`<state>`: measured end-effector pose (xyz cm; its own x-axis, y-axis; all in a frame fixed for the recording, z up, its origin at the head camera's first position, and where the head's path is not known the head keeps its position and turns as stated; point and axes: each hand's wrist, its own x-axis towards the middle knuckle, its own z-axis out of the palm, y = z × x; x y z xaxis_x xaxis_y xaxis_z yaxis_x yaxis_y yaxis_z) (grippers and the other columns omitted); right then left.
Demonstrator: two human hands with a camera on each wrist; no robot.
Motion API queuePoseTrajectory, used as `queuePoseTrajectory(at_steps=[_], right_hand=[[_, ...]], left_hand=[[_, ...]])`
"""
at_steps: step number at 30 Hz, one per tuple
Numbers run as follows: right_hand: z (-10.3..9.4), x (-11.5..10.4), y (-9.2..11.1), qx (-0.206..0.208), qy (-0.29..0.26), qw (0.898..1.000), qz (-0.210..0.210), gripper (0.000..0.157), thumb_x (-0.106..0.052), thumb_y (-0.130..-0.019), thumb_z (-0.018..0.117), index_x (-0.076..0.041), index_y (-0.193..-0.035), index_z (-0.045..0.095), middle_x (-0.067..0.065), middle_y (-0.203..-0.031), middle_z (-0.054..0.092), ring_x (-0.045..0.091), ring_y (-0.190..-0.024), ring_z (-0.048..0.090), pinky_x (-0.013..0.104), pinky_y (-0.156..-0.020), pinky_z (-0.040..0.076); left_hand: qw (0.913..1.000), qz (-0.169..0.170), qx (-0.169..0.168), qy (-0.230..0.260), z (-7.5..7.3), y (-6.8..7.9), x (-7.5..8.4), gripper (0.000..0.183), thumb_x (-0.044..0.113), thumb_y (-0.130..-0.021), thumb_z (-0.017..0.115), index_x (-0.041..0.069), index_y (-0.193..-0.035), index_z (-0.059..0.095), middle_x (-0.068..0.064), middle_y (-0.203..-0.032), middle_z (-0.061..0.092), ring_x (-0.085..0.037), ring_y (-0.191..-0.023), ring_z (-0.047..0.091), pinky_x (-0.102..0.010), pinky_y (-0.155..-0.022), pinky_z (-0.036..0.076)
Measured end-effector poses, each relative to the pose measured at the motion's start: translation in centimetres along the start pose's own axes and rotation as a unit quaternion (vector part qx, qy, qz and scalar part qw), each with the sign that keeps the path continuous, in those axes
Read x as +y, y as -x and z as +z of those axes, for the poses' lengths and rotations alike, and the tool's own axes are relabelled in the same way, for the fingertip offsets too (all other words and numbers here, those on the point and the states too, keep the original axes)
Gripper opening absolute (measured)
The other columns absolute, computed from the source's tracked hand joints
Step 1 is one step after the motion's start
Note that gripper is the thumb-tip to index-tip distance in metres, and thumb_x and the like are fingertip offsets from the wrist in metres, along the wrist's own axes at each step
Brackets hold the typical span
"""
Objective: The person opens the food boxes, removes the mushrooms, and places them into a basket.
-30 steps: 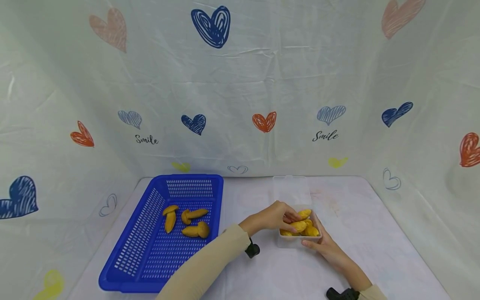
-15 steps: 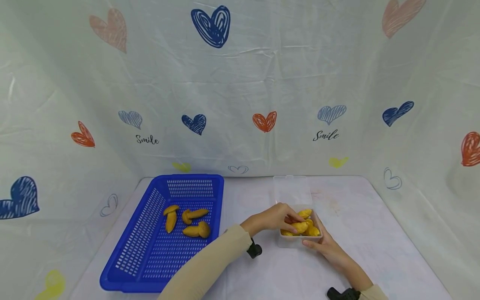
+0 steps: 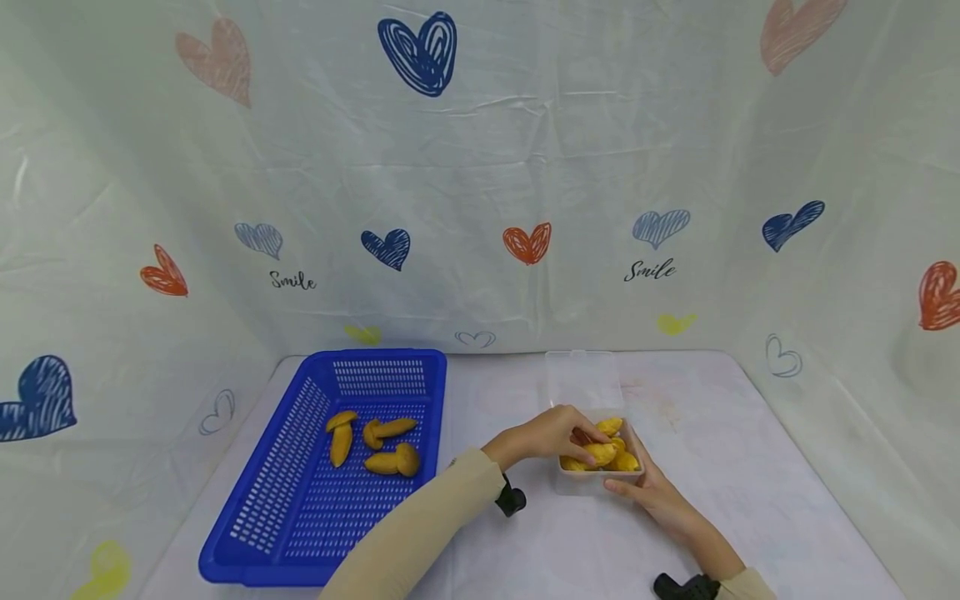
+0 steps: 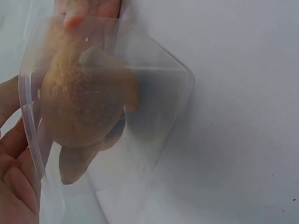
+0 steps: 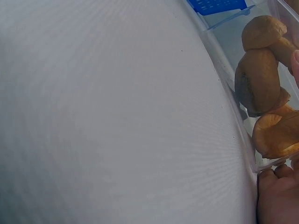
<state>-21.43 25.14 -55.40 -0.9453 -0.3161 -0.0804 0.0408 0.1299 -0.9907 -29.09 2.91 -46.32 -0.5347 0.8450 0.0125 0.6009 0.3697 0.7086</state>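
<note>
A clear plastic box (image 3: 577,484) stands on the white-covered table with several yellow-brown mushrooms (image 3: 624,462) in it. From the left, my left hand (image 3: 551,433) reaches over its rim, thumb and fingers pinching a mushroom (image 3: 600,454) that lies among the others. My right hand (image 3: 663,500) grips the box at its right side, thumb at the front corner. Through the box's wall, the left wrist view shows a mushroom (image 4: 79,107). In the right wrist view, mushrooms (image 5: 257,81) lie along the wall, with right-hand fingers (image 5: 280,196) at the box's end.
At the left is a blue perforated basket (image 3: 255,500) holding three mushrooms (image 3: 393,460). The clear lid (image 3: 581,377) extends behind the box. A white curtain (image 3: 465,167) printed with hearts encloses the table (image 3: 525,550) at the back and sides.
My left hand has shifted very slightly at the pinched mushroom. The right hand, the box and the basket stay as they were.
</note>
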Motion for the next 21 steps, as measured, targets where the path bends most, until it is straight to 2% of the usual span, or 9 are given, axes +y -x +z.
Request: queuePoseTrajectory(at_steps=[16, 21], right_hand=[[0.18, -0.17, 0.07, 0.003, 0.002, 1.0, 0.005, 0.101, -0.016, -0.097, 0.066, -0.031, -0.159, -0.013, 0.011, -0.164, -0.019, 0.041, -0.147, -0.018, 0.07, -0.111, 0.002], [0.18, -0.3, 0.15, 0.004, 0.009, 1.0, -0.002, 0.1, -0.016, -0.097, 0.065, -0.032, -0.159, -0.012, 0.014, -0.164, -0.019, 0.043, -0.146, -0.017, 0.072, -0.11, 0.001]], left_hand=[[0.9991, -0.014, 0.018, 0.037, -0.25, -0.04, 0.38, 0.035, 0.007, -0.085, 0.079, 0.005, -0.119, 0.073, -0.001, -0.114, 0.073, 0.004, -0.085, 0.061, -0.01, -0.078, 0.051], [0.9954, -0.022, 0.039, 0.085, -0.19, -0.1, 0.36, 0.033, 0.006, -0.084, 0.079, 0.004, -0.117, 0.074, -0.003, -0.111, 0.074, 0.001, -0.081, 0.059, -0.013, -0.077, 0.052]])
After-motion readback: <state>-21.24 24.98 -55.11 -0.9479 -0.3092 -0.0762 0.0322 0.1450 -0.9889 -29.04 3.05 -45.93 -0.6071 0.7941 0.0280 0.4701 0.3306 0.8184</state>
